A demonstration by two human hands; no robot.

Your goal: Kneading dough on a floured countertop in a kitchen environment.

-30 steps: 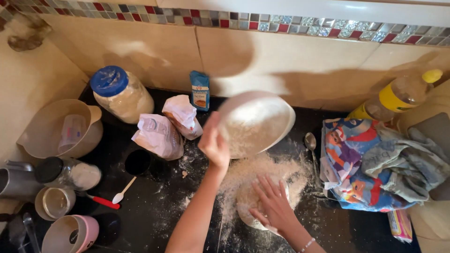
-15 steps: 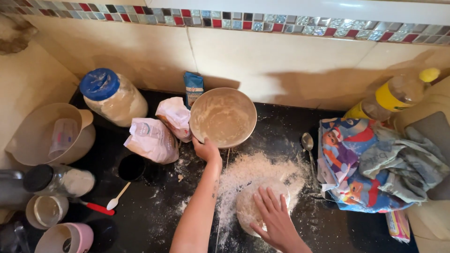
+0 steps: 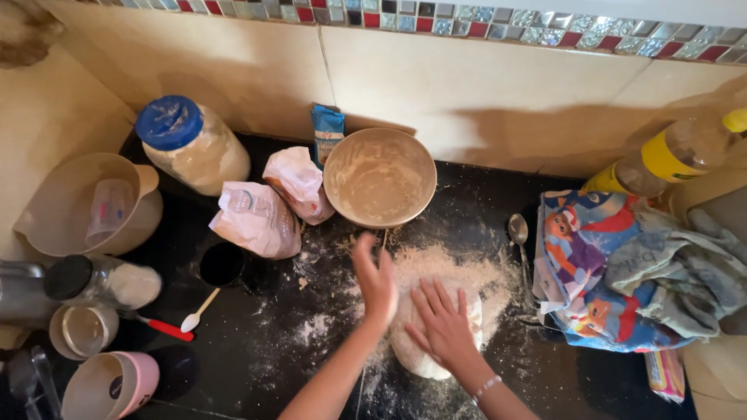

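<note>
Two bare hands work a lump of dough on a floured black counter.

The right hand lies flat and open-fingered on the dough; the left hand, also open, presses its left edge. A floury bowl sits just behind.

Room around the bowl

Left of the bowl, bags and a jar crowd in; right lies bare table up to the spoon and cloth.

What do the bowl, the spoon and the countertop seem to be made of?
Bowl: probably plastic, matte beige, flour-smeared inside. Spoon: metal, judging by its shiny silver bowl. Countertop: likely polished stone, black and glossy under scattered flour.
</note>
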